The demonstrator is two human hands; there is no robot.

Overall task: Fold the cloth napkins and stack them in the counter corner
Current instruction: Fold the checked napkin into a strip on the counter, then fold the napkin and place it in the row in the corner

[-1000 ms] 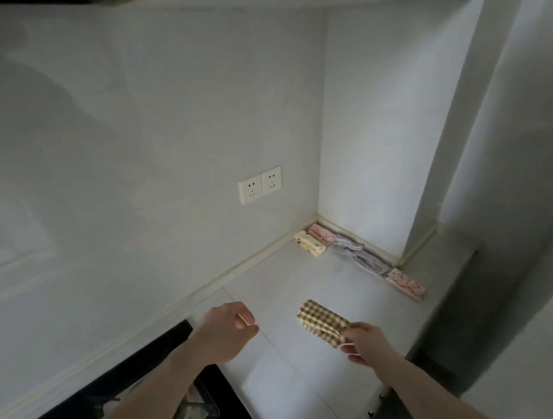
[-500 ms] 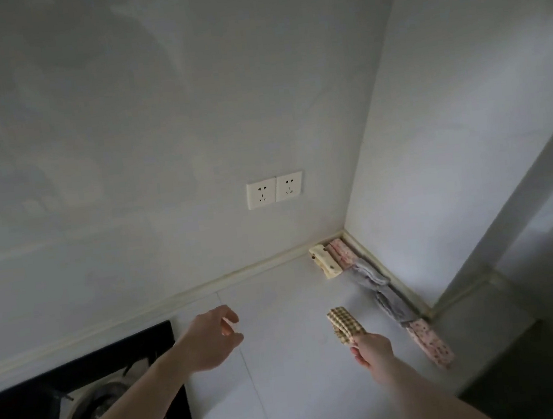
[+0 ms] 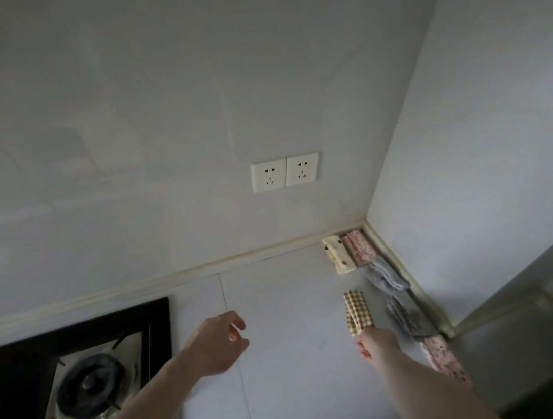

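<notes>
My right hand (image 3: 374, 341) holds a folded brown-checked napkin (image 3: 358, 310) by its near end, just above the pale counter (image 3: 290, 311). Folded napkins lie in a row along the right wall: a cream dotted one (image 3: 338, 254) and a pink floral one (image 3: 360, 247) in the corner, two grey ones (image 3: 387, 276) (image 3: 407, 315) after them, and another pink floral one (image 3: 445, 360) nearest me. My left hand (image 3: 219, 343) hovers over the counter with loosely curled fingers, holding nothing.
A black gas hob (image 3: 81, 379) with a round burner sits at the lower left. Two white wall sockets (image 3: 285, 172) are above the counter. The counter ends at a step on the right (image 3: 487, 316).
My right hand has carried the checked napkin forward toward the row by the wall. The view has swung left, showing more of the hob. My left hand has stayed beside it.
</notes>
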